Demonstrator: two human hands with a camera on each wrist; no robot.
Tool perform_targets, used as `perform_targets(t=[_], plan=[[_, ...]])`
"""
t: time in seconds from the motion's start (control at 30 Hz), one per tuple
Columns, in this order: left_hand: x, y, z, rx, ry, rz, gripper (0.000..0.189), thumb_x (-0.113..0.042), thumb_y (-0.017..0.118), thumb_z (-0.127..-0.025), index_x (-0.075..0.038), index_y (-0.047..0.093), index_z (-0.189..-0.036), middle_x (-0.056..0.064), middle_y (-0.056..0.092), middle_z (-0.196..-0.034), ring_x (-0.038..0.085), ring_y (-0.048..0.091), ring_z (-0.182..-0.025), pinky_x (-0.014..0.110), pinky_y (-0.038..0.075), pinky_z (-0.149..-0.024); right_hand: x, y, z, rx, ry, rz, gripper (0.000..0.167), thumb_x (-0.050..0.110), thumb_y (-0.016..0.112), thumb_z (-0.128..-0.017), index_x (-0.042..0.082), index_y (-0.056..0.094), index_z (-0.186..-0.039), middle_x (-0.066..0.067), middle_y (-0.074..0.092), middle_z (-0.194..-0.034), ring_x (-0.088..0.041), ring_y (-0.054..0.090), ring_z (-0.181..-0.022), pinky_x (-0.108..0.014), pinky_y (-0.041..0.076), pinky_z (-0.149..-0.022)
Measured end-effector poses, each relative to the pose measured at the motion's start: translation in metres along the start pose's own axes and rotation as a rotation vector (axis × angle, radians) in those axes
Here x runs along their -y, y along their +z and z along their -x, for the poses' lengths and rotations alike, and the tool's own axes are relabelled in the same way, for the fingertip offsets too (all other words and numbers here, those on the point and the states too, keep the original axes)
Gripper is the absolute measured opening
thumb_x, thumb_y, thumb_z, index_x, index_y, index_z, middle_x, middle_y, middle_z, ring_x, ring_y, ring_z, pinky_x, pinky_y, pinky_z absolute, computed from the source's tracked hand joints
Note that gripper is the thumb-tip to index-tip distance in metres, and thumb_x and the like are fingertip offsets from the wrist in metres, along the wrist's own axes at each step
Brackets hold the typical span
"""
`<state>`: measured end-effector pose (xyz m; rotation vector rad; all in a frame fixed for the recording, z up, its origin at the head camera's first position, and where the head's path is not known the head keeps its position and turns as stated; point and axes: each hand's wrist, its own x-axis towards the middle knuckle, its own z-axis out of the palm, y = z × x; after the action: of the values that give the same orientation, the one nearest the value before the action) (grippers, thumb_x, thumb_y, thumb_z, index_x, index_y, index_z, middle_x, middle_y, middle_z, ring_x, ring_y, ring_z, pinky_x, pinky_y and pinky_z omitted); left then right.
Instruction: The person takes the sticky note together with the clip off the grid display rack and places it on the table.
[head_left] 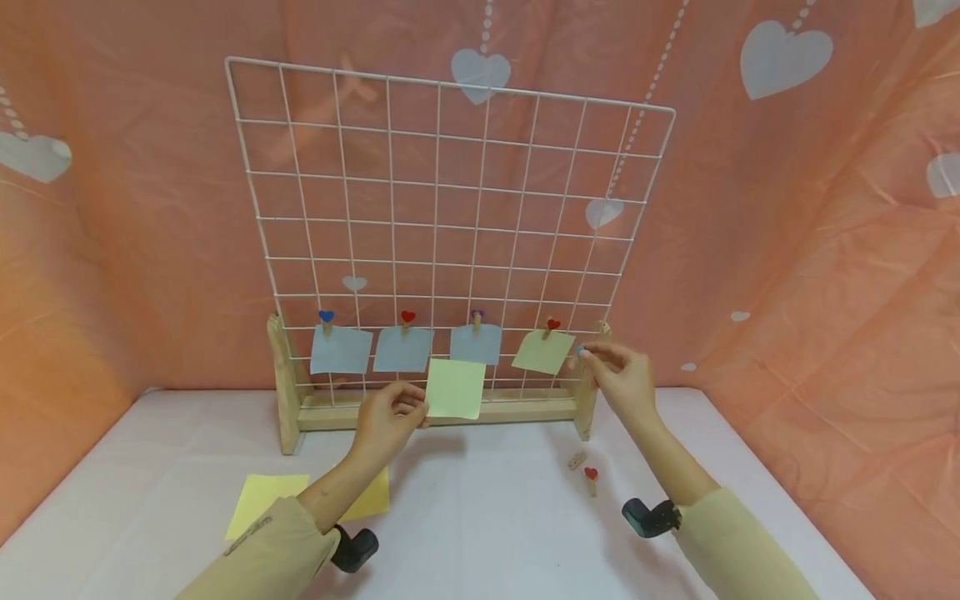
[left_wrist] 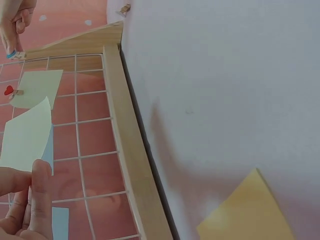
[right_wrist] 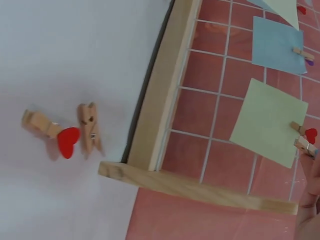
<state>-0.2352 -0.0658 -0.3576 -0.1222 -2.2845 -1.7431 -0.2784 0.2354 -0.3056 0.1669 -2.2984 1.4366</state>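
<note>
My left hand (head_left: 390,414) pinches a pale green sticky note (head_left: 455,389) by its left edge, in front of the white wire grid (head_left: 435,200). At the grid's right end, my right hand (head_left: 624,379) pinches a small wooden clothespin (right_wrist: 305,146) with a blue top. Beside it a green note (head_left: 542,353) hangs from a clothespin with a red heart (head_left: 553,324). Farther left, blue notes (head_left: 341,350) hang in the same row, each under a heart clothespin (head_left: 326,317). The held note hides the lower part of one blue note.
Two clothespins lie on the white table at the right, one with a red heart (right_wrist: 68,142), one lying beside it (right_wrist: 90,129). Yellow notes (head_left: 264,500) lie under my left forearm. A wooden stand (head_left: 442,414) holds the grid; an orange cloth with hearts hangs behind.
</note>
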Motion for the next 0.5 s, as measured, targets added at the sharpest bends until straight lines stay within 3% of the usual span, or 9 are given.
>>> perform_targets(t=[0.23, 0.5], plan=[[0.005, -0.002, 0.003, 0.02, -0.045, -0.024, 0.013, 0.004, 0.064, -0.085, 0.008, 0.064, -0.097, 0.017, 0.065, -0.084, 0.021, 0.068, -0.068, 0.035, 0.059, -0.067, -0.01, -0.002, 0.004, -0.003, 0.028, 0.035, 0.024, 0.016, 0.068, -0.089, -0.003, 0.071, -0.105, -0.023, 0.071, -0.092, -0.011, 0.058, -0.045, -0.016, 0.045, -0.051], [0.011, -0.005, 0.005, 0.033, -0.078, -0.045, 0.014, 0.005, 0.064, -0.083, 0.008, 0.064, -0.097, 0.015, 0.066, -0.083, 0.022, 0.068, -0.068, 0.029, 0.057, -0.064, -0.022, -0.004, 0.011, 0.004, 0.052, 0.049, 0.024, 0.014, 0.069, -0.088, -0.004, 0.071, -0.103, -0.022, 0.072, -0.091, -0.013, 0.058, -0.045, -0.018, 0.044, -0.049]])
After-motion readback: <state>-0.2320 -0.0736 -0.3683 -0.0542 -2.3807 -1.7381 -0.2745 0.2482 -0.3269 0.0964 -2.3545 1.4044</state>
